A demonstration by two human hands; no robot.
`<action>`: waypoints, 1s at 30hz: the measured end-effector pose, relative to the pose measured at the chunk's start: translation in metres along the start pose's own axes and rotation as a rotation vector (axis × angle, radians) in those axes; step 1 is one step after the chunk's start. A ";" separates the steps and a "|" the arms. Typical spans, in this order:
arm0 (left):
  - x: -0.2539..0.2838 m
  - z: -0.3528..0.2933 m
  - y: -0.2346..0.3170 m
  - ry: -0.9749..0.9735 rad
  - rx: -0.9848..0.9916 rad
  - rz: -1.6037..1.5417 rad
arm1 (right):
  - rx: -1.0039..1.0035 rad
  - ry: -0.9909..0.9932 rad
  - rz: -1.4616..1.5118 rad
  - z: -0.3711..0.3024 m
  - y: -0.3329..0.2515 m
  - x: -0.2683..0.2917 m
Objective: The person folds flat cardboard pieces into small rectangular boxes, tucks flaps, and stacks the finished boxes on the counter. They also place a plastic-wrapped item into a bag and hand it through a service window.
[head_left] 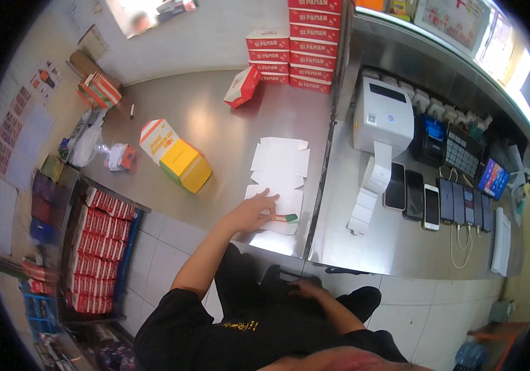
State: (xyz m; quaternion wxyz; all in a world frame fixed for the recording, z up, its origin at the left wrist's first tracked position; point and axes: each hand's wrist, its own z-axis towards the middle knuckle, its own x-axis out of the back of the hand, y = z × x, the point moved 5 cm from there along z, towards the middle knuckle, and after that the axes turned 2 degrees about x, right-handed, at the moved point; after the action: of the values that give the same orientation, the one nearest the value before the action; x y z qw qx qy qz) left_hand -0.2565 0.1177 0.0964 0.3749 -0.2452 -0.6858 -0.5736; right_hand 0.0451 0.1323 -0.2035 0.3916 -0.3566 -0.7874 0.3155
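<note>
A flat unfolded white carton blank (281,157) lies on the steel table. My left hand (255,210) rests on its near panel, fingers spread. Beside the fingertips, on the same panel, is a small strip (284,218) coloured orange-red and green; whether it is loose or part of the carton, I cannot tell. My right hand (307,289) is low over my lap, below the table edge, against something black. Its fingers look stretched out and nothing shows in them. Left of the blank stands a yellow and white carton (186,166) with its lid raised.
Red and white boxes (314,47) are stacked at the back, with one tilted box (242,86) before them. To the right are a label printer (383,117), several phones (431,207) and cables. Packed red cartons (98,253) fill a low shelf at left. A plastic bag (87,145) lies at the table's left.
</note>
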 end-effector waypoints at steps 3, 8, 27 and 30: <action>0.015 -0.005 0.006 0.143 0.032 -0.305 | -0.151 0.081 -0.158 -0.033 -0.038 0.012; 0.062 -0.051 0.088 0.657 -0.245 -0.066 | -0.041 0.400 0.264 -0.059 -0.062 0.016; -0.096 -0.177 0.188 -0.052 -0.520 -0.119 | 0.129 1.186 1.114 -0.222 -0.174 0.163; -0.100 -0.174 0.186 -0.082 -0.534 -0.100 | 0.209 1.200 1.024 -0.230 -0.180 0.171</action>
State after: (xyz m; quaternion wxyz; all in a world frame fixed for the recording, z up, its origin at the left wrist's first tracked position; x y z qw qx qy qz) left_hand -0.0135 -0.0007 0.1402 0.2401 -0.3241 -0.5362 -0.7415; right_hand 0.1068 0.2219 0.1168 0.5866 -0.7446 -0.1466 0.2827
